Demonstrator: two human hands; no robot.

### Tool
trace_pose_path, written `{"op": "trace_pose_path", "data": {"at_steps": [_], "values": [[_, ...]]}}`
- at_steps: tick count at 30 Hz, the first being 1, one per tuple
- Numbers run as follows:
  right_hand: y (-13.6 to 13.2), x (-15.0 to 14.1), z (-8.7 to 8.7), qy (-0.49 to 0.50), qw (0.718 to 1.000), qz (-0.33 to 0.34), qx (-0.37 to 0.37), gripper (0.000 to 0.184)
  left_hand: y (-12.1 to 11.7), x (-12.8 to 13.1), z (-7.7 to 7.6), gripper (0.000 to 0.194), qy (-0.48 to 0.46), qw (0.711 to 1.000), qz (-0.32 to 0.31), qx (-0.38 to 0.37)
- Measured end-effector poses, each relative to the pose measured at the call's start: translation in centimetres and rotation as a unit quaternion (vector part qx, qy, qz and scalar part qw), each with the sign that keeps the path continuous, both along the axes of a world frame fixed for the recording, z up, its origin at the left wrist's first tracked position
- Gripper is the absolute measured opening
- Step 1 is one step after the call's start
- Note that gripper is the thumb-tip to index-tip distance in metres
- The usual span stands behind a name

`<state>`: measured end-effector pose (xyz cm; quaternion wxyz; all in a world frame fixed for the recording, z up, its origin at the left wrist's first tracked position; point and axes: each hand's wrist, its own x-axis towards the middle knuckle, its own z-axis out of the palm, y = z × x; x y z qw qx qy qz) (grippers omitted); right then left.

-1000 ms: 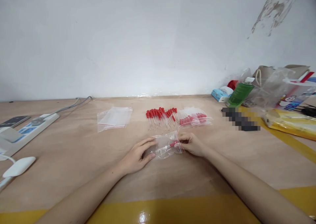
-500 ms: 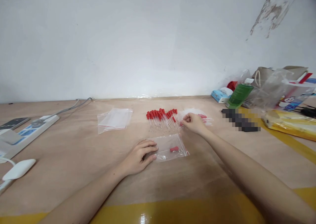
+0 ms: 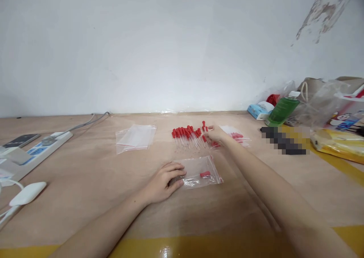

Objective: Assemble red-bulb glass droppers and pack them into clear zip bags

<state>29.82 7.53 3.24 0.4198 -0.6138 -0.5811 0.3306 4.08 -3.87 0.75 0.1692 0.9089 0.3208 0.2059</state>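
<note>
My left hand (image 3: 165, 181) lies with its fingers apart on the left end of a clear zip bag (image 3: 193, 162). Inside that bag is a dropper with a red rubber bulb (image 3: 205, 174). Farther back, my right hand (image 3: 215, 133) pinches a red-bulbed dropper (image 3: 203, 124) at the right end of a row of droppers (image 3: 186, 133). Their red bulbs point toward the wall and their clear tubes toward me. My right fingertips are partly hidden among the bulbs. Just right of this hand, partly behind the wrist, lie bags with red-bulbed droppers inside (image 3: 237, 136).
Flat zip bags (image 3: 136, 136) lie back left. A white power strip (image 3: 36, 152), charger (image 3: 27, 193) and phone (image 3: 21, 140) are at the left. On the right stand a tissue pack (image 3: 257, 112), green bottle (image 3: 283, 109) and plastic bags (image 3: 315, 99), beside a yellow packet (image 3: 338, 144).
My right hand has shifted slightly up to the droppers' right end, and one red bulb there now stands higher. The left hand stays on the bag. The whole view has shifted slightly.
</note>
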Motion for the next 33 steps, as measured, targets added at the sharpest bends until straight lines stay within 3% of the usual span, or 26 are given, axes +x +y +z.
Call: {"op": "trace_pose_path", "data": {"at_steps": [5, 8, 11, 14, 17, 20, 25, 29, 33], "values": [[-5.0, 1.8, 0.7, 0.107, 0.992, 0.059, -0.023, 0.063, 0.0, -0.1, 0.0, 0.03, 0.002, 1.0, -0.002, -0.004], [-8.2, 3.0, -0.3, 0.184, 0.976, 0.105, -0.048, 0.044, 0.1, -0.1, 0.0, 0.031, 0.004, 1.0, -0.002, -0.006], [-9.8, 3.6, -2.0, 0.275, 0.958, 0.056, -0.061, 0.026, 0.1, -0.1, 0.0, 0.032, 0.004, 1.0, -0.001, -0.01], [-10.2, 3.6, -3.2, 0.339, 0.941, -0.004, -0.023, 0.03, 0.1, -0.1, -0.1, 0.032, 0.001, 1.0, 0.004, -0.021], [-10.3, 3.1, -3.8, 0.342, 0.939, -0.006, -0.01, 0.033, 0.0, -0.1, 0.0, 0.032, -0.008, 1.0, 0.006, -0.021], [-10.5, 2.8, -4.0, 0.334, 0.943, -0.01, -0.003, 0.036, -0.1, 0.0, 0.1, 0.033, -0.009, 1.0, 0.008, -0.021], [-10.6, 3.2, -3.8, 0.306, 0.946, -0.087, 0.062, 0.052, -0.1, 0.0, 0.2, 0.033, -0.002, 1.0, 0.006, -0.021], [-10.9, 3.0, -3.7, 0.299, 0.95, -0.067, 0.061, 0.067, -0.1, 0.0, 0.2, 0.033, 0.004, 1.0, 0.01, -0.02], [-11.4, 2.1, -4.4, 0.336, 0.941, -0.006, 0.023, 0.047, -0.1, 0.1, 0.3, 0.037, 0.006, 1.0, 0.01, -0.015]]}}
